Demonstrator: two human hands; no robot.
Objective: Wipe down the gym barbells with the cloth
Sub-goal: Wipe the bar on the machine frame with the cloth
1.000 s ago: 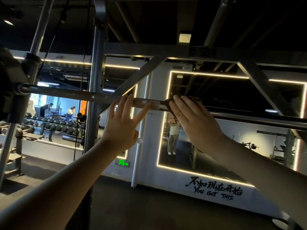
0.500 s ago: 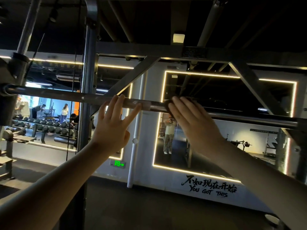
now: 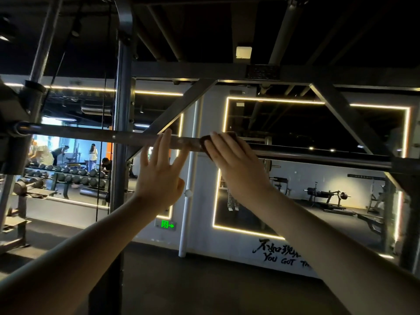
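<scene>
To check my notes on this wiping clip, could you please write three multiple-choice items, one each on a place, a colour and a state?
1. Where is the cloth?
A. draped over the left forearm
B. on the barbell, under the right hand
C. lying on the floor

2. What colour is the lit sign low on the wall?
A. red
B. blue
C. green

3. How is the left hand?
A. fingers straight and spread
B. clenched in a fist
C. gripping a bottle

Answers:
1 B: the dark cloth shows beneath the right hand's fingers on the bar.
2 C: the sign glows green.
3 A: the fingers fan out with their tips at the bar and hold nothing.
</scene>
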